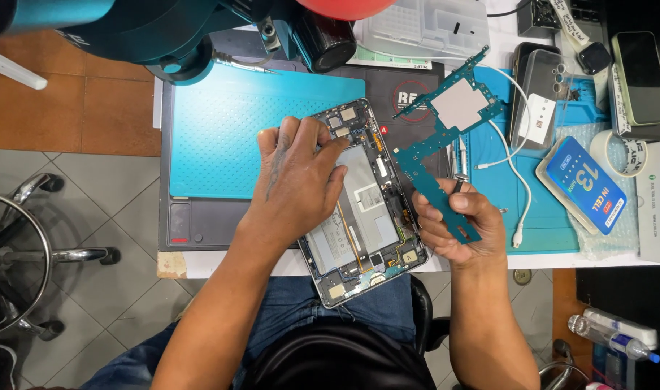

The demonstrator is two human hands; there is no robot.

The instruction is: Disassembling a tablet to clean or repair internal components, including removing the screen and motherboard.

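Leftmost, a chrome stool (19, 253) is seen on the tiled floor beside the bench. On the bench's left part a grey mat (200, 224) is laid, with a teal mat (236, 137) on top of it, reaching towards the bench's back edge. A dark teal microscope arm (164, 36) hangs over the back left corner.

Near the front edge, an opened tablet (370, 217) is lying tilted, its lower end overhanging the front edge above the lap. Its back cover is off: a silver battery, thin cables and small parts along the frame are exposed. The left hand (297, 180) is laid flat on the tablet's upper left part, fingers loosely spread and curled, fingertips pressed at the top end of the frame; nothing is gripped in it.

To the right, the right hand (460, 224) is closed around the lower end of a teal circuit board (445, 123), held between thumb and fingers. The board is held slanting up above the bench, a silver shield at its upper part, just beside the tablet's right edge.

Further right, a white cable (518, 180), a clear phone case (543, 94), a blue box (583, 184) and a tape roll (622, 152) are seen by the right edge.
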